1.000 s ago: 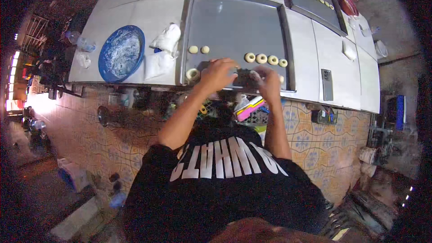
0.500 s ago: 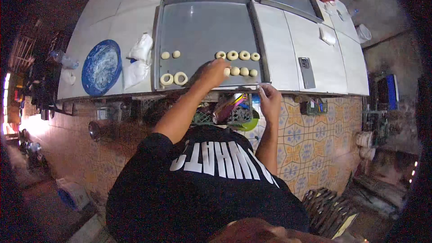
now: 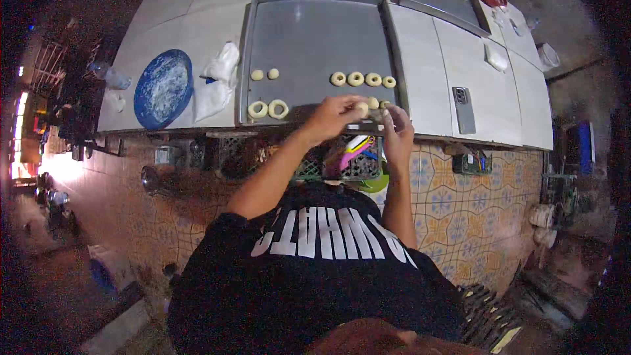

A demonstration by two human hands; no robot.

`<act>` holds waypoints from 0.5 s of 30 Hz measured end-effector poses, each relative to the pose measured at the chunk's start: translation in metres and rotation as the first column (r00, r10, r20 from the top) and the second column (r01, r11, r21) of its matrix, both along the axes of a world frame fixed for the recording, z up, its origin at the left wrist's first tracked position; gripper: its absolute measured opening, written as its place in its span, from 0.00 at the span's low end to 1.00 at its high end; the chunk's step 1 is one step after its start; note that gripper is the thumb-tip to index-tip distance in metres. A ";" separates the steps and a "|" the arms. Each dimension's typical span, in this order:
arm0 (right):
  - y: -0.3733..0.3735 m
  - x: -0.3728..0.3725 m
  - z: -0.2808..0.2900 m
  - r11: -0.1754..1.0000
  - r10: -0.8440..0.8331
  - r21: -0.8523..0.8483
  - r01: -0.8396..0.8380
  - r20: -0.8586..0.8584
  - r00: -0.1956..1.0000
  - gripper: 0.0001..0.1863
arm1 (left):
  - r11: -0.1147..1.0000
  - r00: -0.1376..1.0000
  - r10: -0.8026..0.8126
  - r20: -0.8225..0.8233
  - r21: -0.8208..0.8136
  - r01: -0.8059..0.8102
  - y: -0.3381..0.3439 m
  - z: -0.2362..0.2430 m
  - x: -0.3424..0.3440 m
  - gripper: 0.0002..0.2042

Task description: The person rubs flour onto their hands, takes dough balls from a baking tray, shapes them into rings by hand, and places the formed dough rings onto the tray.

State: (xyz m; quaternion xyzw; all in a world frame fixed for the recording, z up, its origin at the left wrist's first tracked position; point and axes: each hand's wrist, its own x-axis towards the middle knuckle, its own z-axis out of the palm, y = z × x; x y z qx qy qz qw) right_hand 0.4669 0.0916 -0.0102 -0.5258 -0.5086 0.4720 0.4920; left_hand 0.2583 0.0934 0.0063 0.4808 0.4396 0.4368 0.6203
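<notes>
A grey metal baking tray point(image 3: 302, 39) lies before me on the white tabletop. Over its front edge, my left hand point(image 3: 334, 120) is closed on a pale dough ball point(image 3: 361, 110), held at the fingertips. My right hand point(image 3: 397, 135) is beside it at the tray's front right, fingers bent together; what they hold, if anything, is too small to make out. One more dough ball point(image 3: 373, 102) sits on the tray between the hands. Behind them runs a row of dough rings point(image 3: 356, 79). At the tray's left are two small balls point(image 3: 273, 74) and two larger rings point(image 3: 278, 109).
Left of the tray stand a blue basin point(image 3: 164, 89) dusted with white powder and a white plastic bag point(image 3: 213, 95). A phone point(image 3: 463, 110) lies to the right. Another tray point(image 3: 430, 0) of dough pieces is at the far right. Crates point(image 3: 315, 169) stand below the table edge.
My left hand has moved right along the dough ball row and now has a ball in its fingers. The right hand has come up closer to it. The view has shifted slightly.
</notes>
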 end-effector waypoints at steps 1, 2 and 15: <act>0.003 -0.010 0.001 0.999 0.013 0.040 -0.013 -0.023 1.000 0.18 | 0.998 0.987 -0.025 0.159 -0.049 0.033 -0.008 0.001 0.005 0.20; 0.006 -0.020 0.003 0.996 0.027 0.081 -0.024 -0.045 0.999 0.18 | 0.996 0.984 -0.012 0.179 -0.084 0.028 -0.015 0.002 0.010 0.21; 0.018 -0.138 0.056 0.893 0.325 0.269 -0.361 0.172 0.930 0.32 | 0.960 0.566 0.275 0.777 -0.189 -0.207 -0.032 0.028 -0.021 0.27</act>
